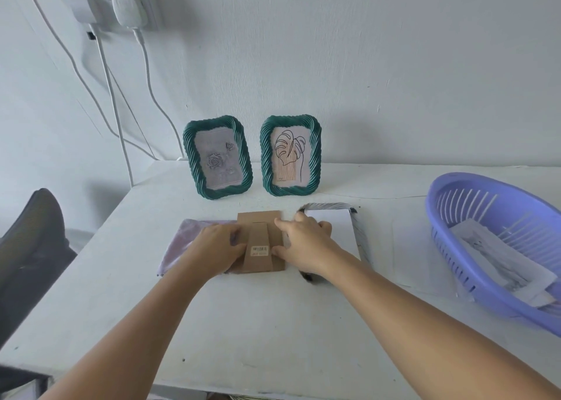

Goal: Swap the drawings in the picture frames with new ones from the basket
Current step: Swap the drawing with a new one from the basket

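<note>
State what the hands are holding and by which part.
Both the left hand and right hand hold the brown cardboard frame backing by its left and right edges.

The basket (pixel 498 248) is cut off at the right edge.

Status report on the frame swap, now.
Both hands, left and right, gripping cardboard frame back flat on table. Two green frames standing behind. Basket right, nothing blocking.
</note>
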